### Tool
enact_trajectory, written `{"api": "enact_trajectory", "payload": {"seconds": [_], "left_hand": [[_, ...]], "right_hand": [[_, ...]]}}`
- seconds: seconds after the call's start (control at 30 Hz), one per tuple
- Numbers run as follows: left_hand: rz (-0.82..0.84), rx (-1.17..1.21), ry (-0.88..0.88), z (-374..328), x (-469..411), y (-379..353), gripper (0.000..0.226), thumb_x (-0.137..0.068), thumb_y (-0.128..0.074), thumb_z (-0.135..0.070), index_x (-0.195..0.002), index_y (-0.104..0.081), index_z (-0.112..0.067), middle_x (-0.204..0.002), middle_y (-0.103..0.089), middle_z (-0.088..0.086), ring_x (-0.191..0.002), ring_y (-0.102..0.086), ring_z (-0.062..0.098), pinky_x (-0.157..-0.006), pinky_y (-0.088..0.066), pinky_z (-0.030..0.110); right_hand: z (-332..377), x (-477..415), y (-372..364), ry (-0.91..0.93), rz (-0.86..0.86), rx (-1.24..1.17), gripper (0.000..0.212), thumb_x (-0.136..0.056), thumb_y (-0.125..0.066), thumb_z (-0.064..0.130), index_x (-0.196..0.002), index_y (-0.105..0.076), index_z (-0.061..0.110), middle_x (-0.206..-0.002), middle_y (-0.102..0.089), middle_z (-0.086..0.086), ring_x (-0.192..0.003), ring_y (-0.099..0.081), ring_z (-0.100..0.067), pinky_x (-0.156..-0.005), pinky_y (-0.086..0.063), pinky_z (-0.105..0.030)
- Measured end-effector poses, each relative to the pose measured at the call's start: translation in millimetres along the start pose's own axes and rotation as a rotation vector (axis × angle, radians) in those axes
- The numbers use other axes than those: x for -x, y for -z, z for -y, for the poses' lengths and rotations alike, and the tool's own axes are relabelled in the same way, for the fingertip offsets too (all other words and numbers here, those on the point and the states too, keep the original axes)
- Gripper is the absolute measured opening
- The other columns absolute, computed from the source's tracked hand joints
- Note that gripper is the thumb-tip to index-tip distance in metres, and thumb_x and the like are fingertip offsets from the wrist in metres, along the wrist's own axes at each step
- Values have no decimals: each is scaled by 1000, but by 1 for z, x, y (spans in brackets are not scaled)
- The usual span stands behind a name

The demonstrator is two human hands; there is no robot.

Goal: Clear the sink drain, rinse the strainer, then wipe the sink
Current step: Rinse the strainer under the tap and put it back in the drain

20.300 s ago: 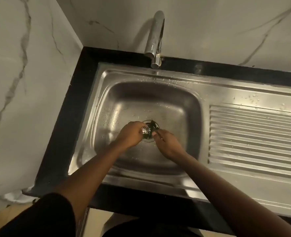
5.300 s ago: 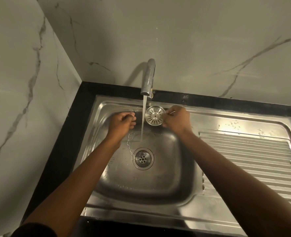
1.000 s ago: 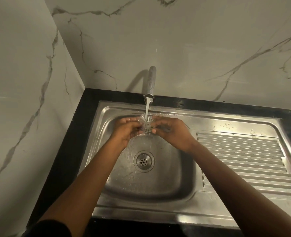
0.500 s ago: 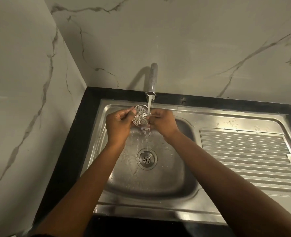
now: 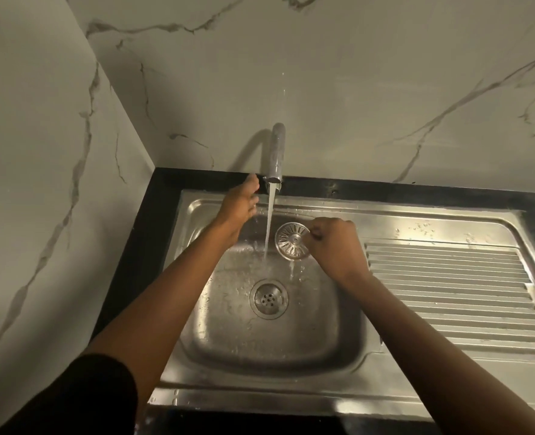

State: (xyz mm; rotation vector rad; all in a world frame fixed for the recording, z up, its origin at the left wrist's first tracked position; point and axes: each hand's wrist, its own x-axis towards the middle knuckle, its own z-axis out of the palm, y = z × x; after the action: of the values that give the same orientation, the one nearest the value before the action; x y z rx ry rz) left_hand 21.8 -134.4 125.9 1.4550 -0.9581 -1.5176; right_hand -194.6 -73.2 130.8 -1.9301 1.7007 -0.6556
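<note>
Now, strainer [image 5: 292, 240]: round metal disc with slotted face, held on edge above the back of the basin, face turned to the camera. It sits just right of the falling water, not under it.
Right hand [image 5: 335, 246]: fingers curled, pinching the strainer at its right rim between thumb and fingertips.
Left hand [image 5: 241, 205]: fingers extended and fairly straight, nothing held. Fingertips reach up beside the spout mouth, at the black strip behind the sink. Contact with the tap cannot be told.
Tap [image 5: 277, 152]: single curved spout at the rear wall, running.
Water stream [image 5: 269, 221]: steady column, lands on the basin floor just behind the drain. A thin trickle also falls from the strainer's lower edge.
Drain [image 5: 269, 298]: uncovered, a small perforated plate showing in the opening at the basin centre.
Sink [image 5: 322, 400]: stainless steel, basin floor wet and spattered, droplets on the rear ledge.
Drainboard [image 5: 448, 293]: ribbed section to the right of the basin, a few drops near its back edge.
Counter [image 5: 153, 230]: black, framing the sink at left and rear.
Wall [image 5: 354, 89]: pale marble with grey veins, both sides of the corner.
Sleeve [image 5: 71, 397]: dark, on the left upper arm. Both forearms bare.
</note>
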Motion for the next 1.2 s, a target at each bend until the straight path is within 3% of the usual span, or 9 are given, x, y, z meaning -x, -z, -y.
{"api": "enact_trajectory", "payload": {"seconds": [0.07, 0.2, 0.3, 0.4, 0.53, 0.63, 0.77, 0.97, 1.2], "left_hand": [[28, 93, 47, -5, -11, -5, 65, -112, -39, -49, -165, -32, -12, -173, -33, 12, -157, -37, 34, -125, -36, 47], [18, 157, 89, -5, -26, -9, 63, -113, -34, -47, -160, -43, -7, -167, -19, 27, -157, -18, 43, -130, -26, 50], [33, 190, 87, 1, -30, -12, 63, -113, -29, -49, -158, -46, -10, -163, -46, 24, -156, -36, 36, -132, -23, 50], [48, 125, 77, 5, -34, -14, 60, -114, -26, -50, -157, -46, -13, -107, -67, 7, -134, -61, 22, -133, -21, 48], [74, 87, 25, 3, -31, -15, 66, -114, -24, -52, -166, -29, -12, -168, -39, 19, -160, -31, 29, -133, -19, 48], [101, 90, 15, 11, -19, -12, 62, -113, -30, -47, -166, -32, -14, -172, -36, 6, -158, -34, 29, -130, -27, 46], [-22, 0, 13, 34, 5, -13, 48, -111, -43, -39, -150, -57, -15, -155, -58, 10, -134, -61, 26, -111, -49, 39], [-6, 32, 72, 75, 48, -7, 24, -98, -71, -9, -121, -75, -5, -118, -79, 20, -100, -75, 31, -82, -64, 30], [-63, -95, -69, 98, 66, -6, 23, -93, -77, -2, -116, -78, 1, -102, -82, 20, -97, -80, 38, -85, -67, 35]], "right_hand": [[-2, 4, 4, 24, -35, 58, 19, -85, -64, 6, -67, -63, 12, -55, -56, 1, -44, -44, -10, -46, -39, -18], [-4, 10, 7, 27, -100, 37, 21, -81, -64, 3, -63, -56, 7, -53, -49, 1, -57, -51, -5, -48, -35, -15], [-7, 11, 8, 14, -110, 26, 18, -81, -64, 4, -64, -58, 7, -54, -52, 0, -55, -51, -12, -47, -37, -19], [-7, 12, 7, 10, -103, 30, 14, -85, -64, 7, -71, -66, 8, -60, -61, -2, -50, -50, -13, -48, -40, -22], [-4, 15, 4, 47, -106, 46, 16, -90, -63, 12, -74, -65, 14, -58, -57, 2, -47, -48, -10, -49, -39, -12], [-5, 14, 3, 101, -122, 114, 20, -93, -62, 17, -73, -62, 18, -60, -56, 3, -52, -53, -13, -48, -32, -15], [-8, 16, -1, 151, -218, 287, 16, -100, -60, 30, -88, -70, 26, -67, -67, 6, -56, -61, -15, -53, -49, -30], [-15, 22, -13, 162, -282, 330, 9, -104, -58, 38, -100, -64, 33, -74, -67, 11, -60, -63, -10, -50, -31, -18], [-18, 35, -37, 17, -249, 201, 10, -102, -56, 44, -102, -51, 36, -84, -76, 12, -64, -70, -13, -59, -47, -28]]}}
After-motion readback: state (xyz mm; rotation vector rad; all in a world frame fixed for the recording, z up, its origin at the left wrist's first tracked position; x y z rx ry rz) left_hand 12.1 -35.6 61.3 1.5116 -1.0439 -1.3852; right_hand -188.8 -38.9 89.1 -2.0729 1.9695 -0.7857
